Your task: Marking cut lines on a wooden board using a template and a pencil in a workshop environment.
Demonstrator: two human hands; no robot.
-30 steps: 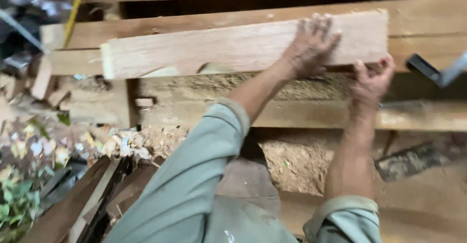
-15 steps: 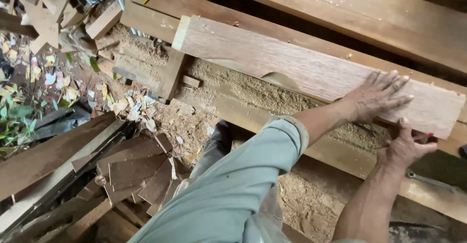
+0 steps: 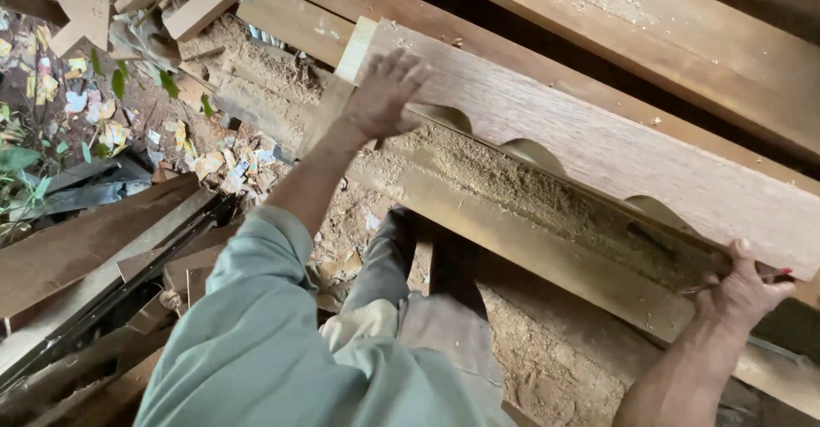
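A long pale wooden board (image 3: 598,145) with curved notches cut along its near edge lies slanted across a sawdust-covered wooden bench (image 3: 530,248). My left hand (image 3: 384,94) lies flat on the board near its left end, fingers spread. My right hand (image 3: 743,286) grips the board's near edge at its right end, with what looks like a red pencil between the fingers. Both arms are in pale green sleeves, the right one rolled up.
Thick timber beams (image 3: 649,43) run behind the board. Offcuts and planks (image 3: 94,248) are piled on the ground at left, with scraps, leaves and litter (image 3: 102,119). Sawdust covers the ground under the bench.
My left hand has moved from the board's right part to its left end. My right hand has taken hold of the right end. The view has swung, so the board now stretches across the frame.
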